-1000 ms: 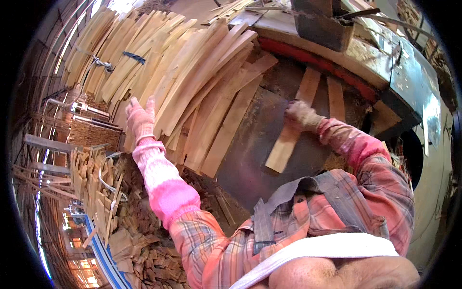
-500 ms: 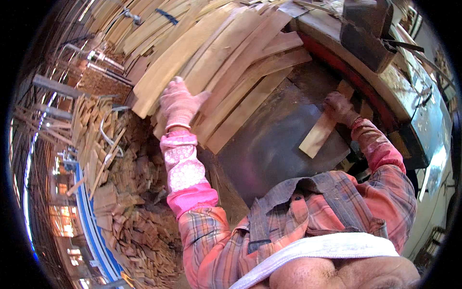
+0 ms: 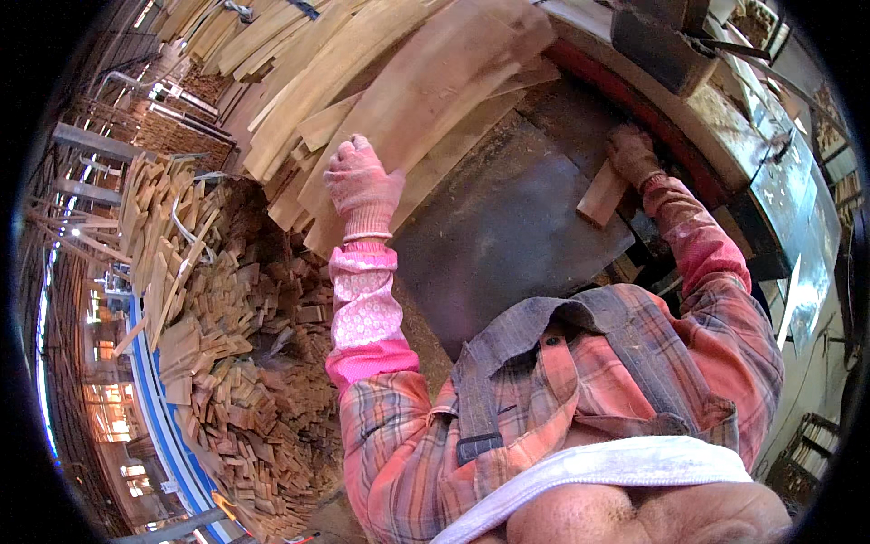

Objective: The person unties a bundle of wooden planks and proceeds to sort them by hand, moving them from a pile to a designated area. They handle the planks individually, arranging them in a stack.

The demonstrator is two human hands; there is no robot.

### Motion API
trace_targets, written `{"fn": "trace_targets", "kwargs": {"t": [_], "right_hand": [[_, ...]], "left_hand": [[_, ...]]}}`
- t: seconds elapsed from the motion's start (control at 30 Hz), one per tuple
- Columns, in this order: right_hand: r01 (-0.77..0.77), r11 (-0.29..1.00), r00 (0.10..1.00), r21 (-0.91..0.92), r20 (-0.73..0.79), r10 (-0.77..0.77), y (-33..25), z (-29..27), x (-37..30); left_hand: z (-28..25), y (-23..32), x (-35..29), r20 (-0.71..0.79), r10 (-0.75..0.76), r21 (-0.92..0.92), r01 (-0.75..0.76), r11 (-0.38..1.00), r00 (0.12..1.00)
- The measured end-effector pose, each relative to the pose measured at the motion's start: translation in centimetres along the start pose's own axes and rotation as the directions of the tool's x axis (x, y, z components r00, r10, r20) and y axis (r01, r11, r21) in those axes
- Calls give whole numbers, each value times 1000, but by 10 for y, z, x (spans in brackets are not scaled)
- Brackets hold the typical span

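On the dark metal table (image 3: 507, 227), a short wooden offcut (image 3: 602, 193) is pressed down under the gloved right hand (image 3: 632, 154), close against the red-edged machine (image 3: 725, 118) at the far right. The fingers appear closed on the piece, though the grip itself is partly hidden. The gloved left hand (image 3: 363, 186) is laid on the edge of a broad plank (image 3: 435, 100), part of a leaning stack of long boards (image 3: 299, 72).

Judged step: one piece is being fed or trimmed while the next board is secured. The next move would call for a firm grasp on the plank and clearance from the machine.

Sawdust is spread over the table. A heap of cut blocks (image 3: 245, 390) is seen lower left, with a workshop interior beyond.
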State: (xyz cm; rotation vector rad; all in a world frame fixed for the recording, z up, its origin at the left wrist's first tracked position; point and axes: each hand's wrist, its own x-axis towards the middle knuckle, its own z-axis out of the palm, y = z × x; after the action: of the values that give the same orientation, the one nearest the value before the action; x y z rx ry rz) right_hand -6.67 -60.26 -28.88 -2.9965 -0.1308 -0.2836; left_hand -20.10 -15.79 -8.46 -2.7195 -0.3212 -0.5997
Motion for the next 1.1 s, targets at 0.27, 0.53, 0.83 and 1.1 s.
{"fn": "trace_targets", "kwargs": {"t": [0.27,0.53,0.83,1.1], "right_hand": [[150,988,981,-29,-122,-152,11,-8,-33],[63,953,997,295,-70,-44,-5,-19,-48],[518,777,856,358,-218,-469,-147,-69,-119],[427,879,880,213,124,-458,-162,-16,-106]], "left_hand": [[1,49,-35,234,289,-109,-270,957,928],[-5,81,-57,505,296,-240,-197,950,811],[-6,132,-114,595,370,-473,-61,879,713],[57,69,-104,75,299,-369,-252,895,951]]}}
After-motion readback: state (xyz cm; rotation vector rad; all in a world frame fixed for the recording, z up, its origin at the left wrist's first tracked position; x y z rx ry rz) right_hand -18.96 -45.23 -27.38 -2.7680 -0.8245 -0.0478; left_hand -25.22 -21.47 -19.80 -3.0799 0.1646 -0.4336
